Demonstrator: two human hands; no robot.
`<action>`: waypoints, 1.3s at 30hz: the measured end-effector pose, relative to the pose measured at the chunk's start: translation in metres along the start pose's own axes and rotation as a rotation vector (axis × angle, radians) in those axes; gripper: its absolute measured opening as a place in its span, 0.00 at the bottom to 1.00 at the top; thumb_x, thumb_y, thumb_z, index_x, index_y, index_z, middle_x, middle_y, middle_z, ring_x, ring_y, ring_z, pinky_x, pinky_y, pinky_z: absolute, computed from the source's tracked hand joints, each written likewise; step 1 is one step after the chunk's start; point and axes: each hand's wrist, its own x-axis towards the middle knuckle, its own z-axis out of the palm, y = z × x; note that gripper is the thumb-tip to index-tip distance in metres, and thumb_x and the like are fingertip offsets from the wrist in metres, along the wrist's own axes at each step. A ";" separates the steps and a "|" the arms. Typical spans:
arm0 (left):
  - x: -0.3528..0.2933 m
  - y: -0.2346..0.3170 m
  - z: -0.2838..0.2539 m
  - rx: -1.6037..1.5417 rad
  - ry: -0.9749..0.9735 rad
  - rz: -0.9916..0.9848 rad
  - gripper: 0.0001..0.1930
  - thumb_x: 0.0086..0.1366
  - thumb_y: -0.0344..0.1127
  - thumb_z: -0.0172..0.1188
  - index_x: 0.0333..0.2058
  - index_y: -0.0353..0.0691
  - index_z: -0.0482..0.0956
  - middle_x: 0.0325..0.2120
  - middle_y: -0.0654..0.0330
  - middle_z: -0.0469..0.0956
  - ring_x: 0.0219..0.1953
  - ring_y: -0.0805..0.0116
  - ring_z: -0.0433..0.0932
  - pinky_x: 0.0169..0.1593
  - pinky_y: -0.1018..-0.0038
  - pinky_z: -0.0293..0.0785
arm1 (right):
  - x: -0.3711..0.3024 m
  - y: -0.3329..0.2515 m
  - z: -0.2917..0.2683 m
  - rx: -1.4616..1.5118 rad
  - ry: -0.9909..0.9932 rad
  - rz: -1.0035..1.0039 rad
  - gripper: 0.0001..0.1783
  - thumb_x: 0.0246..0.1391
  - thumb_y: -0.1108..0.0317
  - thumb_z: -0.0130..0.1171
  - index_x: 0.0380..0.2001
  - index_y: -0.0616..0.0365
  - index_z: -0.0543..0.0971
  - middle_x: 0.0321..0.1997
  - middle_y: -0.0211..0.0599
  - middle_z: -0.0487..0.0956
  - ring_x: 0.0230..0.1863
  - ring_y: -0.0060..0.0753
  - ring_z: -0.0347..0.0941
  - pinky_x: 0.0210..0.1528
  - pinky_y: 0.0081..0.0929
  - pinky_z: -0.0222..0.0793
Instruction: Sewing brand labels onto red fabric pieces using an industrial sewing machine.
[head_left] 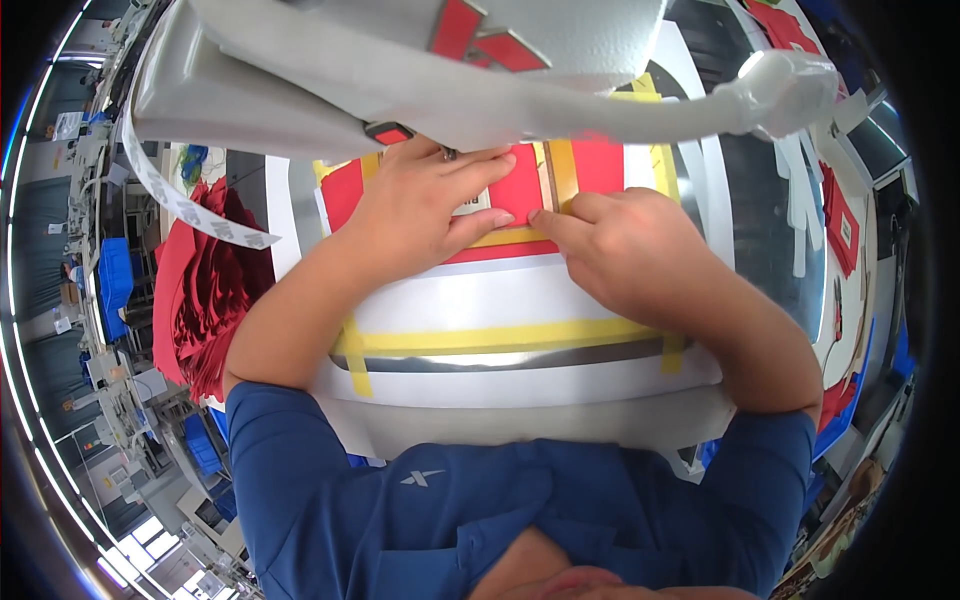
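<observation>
A piece of red fabric lies on a white padded board, under the overhanging grey machine head. Spread flat over its left part, my left hand is open, thumb and fingers apart. Partly covered by those fingers is a small pale label with dark print. My right hand has its index fingertip pressed at the fabric's right edge, by a narrow brown-yellow strip. Its other fingers are curled in, and whatever may be in them is hidden. More red fabric shows right of the strip.
Yellow tape crosses the white board in front. A pale curved handle spans above my hands. At left hangs a stack of red fabric pieces; a printed paper ribbon dangles nearby. Another red piece lies at right.
</observation>
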 end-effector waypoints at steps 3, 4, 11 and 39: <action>0.000 0.000 0.000 -0.015 0.006 0.000 0.24 0.65 0.51 0.74 0.53 0.44 0.88 0.57 0.63 0.86 0.54 0.53 0.80 0.59 0.58 0.77 | 0.000 -0.002 -0.001 -0.009 0.000 -0.010 0.14 0.51 0.72 0.65 0.44 0.56 0.86 0.29 0.37 0.83 0.27 0.41 0.82 0.29 0.37 0.78; 0.001 -0.001 -0.002 -0.054 -0.029 -0.025 0.25 0.65 0.50 0.75 0.55 0.43 0.87 0.59 0.61 0.86 0.59 0.54 0.79 0.64 0.58 0.72 | 0.001 -0.001 -0.001 -0.022 -0.002 -0.015 0.14 0.51 0.72 0.65 0.43 0.57 0.86 0.29 0.36 0.82 0.27 0.40 0.82 0.29 0.37 0.78; -0.001 -0.002 -0.001 -0.052 -0.077 -0.059 0.26 0.65 0.49 0.75 0.58 0.43 0.87 0.60 0.58 0.85 0.64 0.54 0.78 0.69 0.59 0.67 | 0.002 -0.002 -0.002 -0.024 -0.001 -0.020 0.15 0.51 0.72 0.65 0.44 0.58 0.85 0.29 0.36 0.82 0.27 0.40 0.82 0.30 0.36 0.78; 0.016 -0.035 0.006 -0.286 -0.078 -0.304 0.25 0.63 0.21 0.71 0.60 0.30 0.82 0.63 0.51 0.81 0.68 0.60 0.77 0.72 0.64 0.72 | 0.019 0.021 0.019 -0.084 0.075 0.081 0.09 0.57 0.70 0.66 0.40 0.60 0.87 0.32 0.42 0.87 0.35 0.41 0.88 0.40 0.37 0.83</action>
